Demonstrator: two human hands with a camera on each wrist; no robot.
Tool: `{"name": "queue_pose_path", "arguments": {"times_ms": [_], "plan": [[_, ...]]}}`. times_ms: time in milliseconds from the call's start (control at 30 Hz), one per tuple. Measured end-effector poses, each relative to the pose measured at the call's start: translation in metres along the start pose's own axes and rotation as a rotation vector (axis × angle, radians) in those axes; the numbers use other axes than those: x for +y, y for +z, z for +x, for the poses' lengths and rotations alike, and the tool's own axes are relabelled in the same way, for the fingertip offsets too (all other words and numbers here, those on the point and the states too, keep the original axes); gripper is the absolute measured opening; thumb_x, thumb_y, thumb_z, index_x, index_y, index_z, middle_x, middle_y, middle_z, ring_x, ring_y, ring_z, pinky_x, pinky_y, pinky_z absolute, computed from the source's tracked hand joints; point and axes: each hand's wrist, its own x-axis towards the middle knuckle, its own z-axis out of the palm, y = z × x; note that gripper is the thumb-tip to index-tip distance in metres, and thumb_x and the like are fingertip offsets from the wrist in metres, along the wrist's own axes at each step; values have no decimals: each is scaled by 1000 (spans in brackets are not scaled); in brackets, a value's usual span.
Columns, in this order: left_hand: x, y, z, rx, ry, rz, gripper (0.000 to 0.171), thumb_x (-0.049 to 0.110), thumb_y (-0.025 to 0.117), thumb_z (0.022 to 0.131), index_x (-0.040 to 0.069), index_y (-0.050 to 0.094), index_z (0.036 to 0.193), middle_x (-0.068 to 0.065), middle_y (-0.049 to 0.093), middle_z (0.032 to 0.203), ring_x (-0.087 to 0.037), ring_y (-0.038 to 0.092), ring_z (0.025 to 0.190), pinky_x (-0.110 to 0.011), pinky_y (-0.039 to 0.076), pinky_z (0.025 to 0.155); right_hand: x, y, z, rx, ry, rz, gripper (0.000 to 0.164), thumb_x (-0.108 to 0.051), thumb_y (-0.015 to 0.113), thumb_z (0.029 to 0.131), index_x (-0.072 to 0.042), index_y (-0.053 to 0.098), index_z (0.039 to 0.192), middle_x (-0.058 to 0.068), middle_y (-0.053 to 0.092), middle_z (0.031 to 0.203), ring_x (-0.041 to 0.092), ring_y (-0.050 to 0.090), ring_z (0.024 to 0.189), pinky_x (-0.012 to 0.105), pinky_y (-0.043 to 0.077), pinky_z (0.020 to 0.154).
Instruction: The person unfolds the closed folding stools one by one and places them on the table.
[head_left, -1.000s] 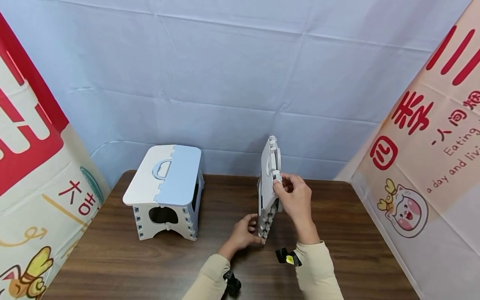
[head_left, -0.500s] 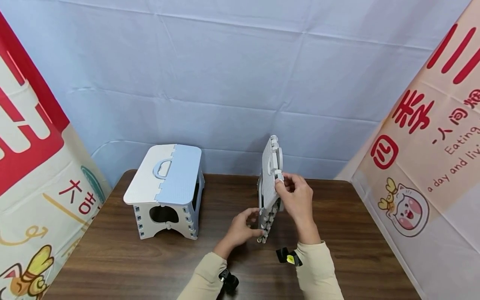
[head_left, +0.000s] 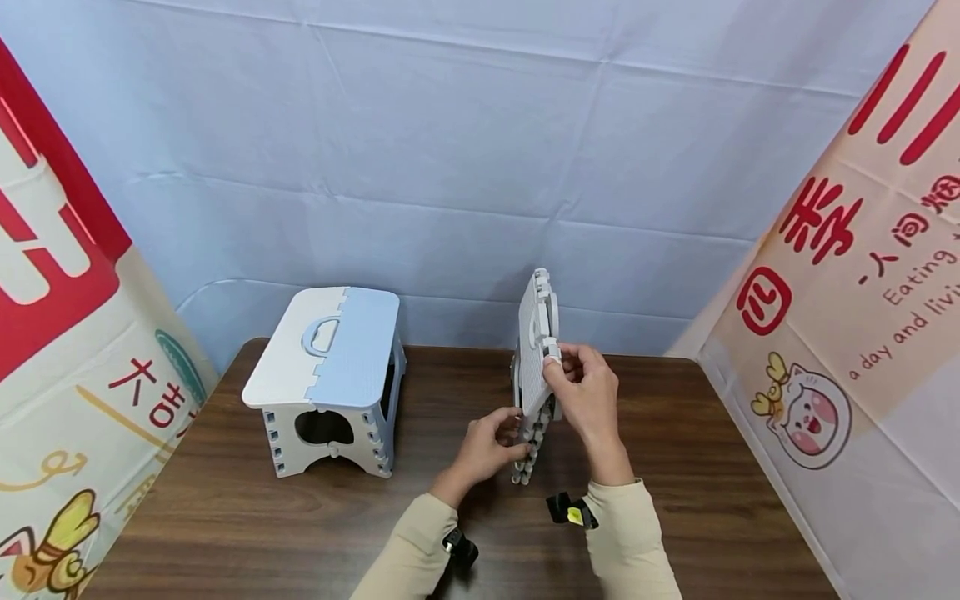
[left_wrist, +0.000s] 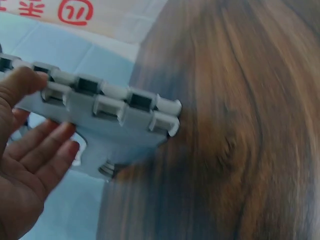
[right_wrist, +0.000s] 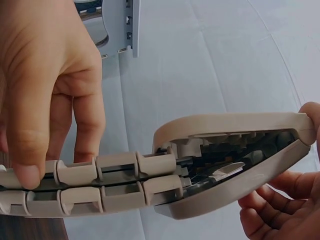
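Note:
A folding stool (head_left: 534, 358), white-grey and nearly flat, stands on edge at the right of the brown wooden table. In the head view my right hand (head_left: 592, 396) pinches the near rim of its seat, thumb on the left face. Lower down, my left hand (head_left: 483, 450) holds the hinged leg edge. The left wrist view has the thumb on the hinge knuckles (left_wrist: 87, 86) and the fingers along the leg's flat side. From the right wrist, the two seat halves (right_wrist: 235, 120) show a narrow wedge-shaped gap between them.
An unfolded stool (head_left: 285, 367), white and light blue with a carry handle, stands at the left of the table (head_left: 705, 500). Behind the table hangs a pale blue cloth (head_left: 450, 150). Printed banners (head_left: 810, 408) flank both sides.
My left hand has slid up the leg edge from near its bottom. The right hand keeps its grip on the seat rim, and the stool stays almost in place.

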Motion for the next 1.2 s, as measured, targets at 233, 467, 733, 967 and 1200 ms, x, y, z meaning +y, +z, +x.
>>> {"name": "queue_pose_path", "arguments": {"times_ms": [233, 467, 733, 967, 1200], "plan": [[-1, -3, 0, -16, 58, 81, 48, 8, 74, 76, 5, 57, 121, -10, 66, 101, -19, 65, 86, -24, 51, 70, -1, 3, 0, 18, -12, -14, 29, -18, 64, 78, -2, 67, 102, 8, 56, 81, 18, 53, 70, 28, 42, 60], [-3, -4, 6, -49, 43, 72, 51, 7, 75, 75, 5, 56, 123, -9, 65, 102, -16, 64, 86, -24, 51, 70, -2, 3, 0, 26, -17, -39, 30, -19, 64, 78, -2, 67, 102, 8, 56, 82, 17, 53, 70, 29, 43, 61], [-3, -5, 5, -65, -11, 53, 47, 12, 76, 76, 6, 58, 120, -6, 65, 101, -15, 63, 87, -24, 50, 71, -1, 2, -2, 28, -20, -48, 31, -19, 64, 78, -1, 66, 103, 8, 55, 82, 18, 53, 71, 31, 42, 62], [-7, -4, 5, -65, -16, 20, 42, 15, 78, 75, 10, 62, 113, -3, 66, 96, -15, 63, 87, -29, 51, 73, 5, -3, -5, -35, 39, 50, 33, -23, 65, 85, -6, 65, 113, 7, 55, 89, 16, 51, 75, 24, 42, 64], [-11, -3, 7, -61, -15, 21, 42, 15, 79, 74, 11, 62, 112, 1, 65, 95, -22, 63, 90, -35, 51, 75, 13, -16, -14, -114, 61, 313, 34, -12, 63, 89, -2, 61, 122, 14, 59, 104, 15, 55, 86, 20, 44, 69]]}}
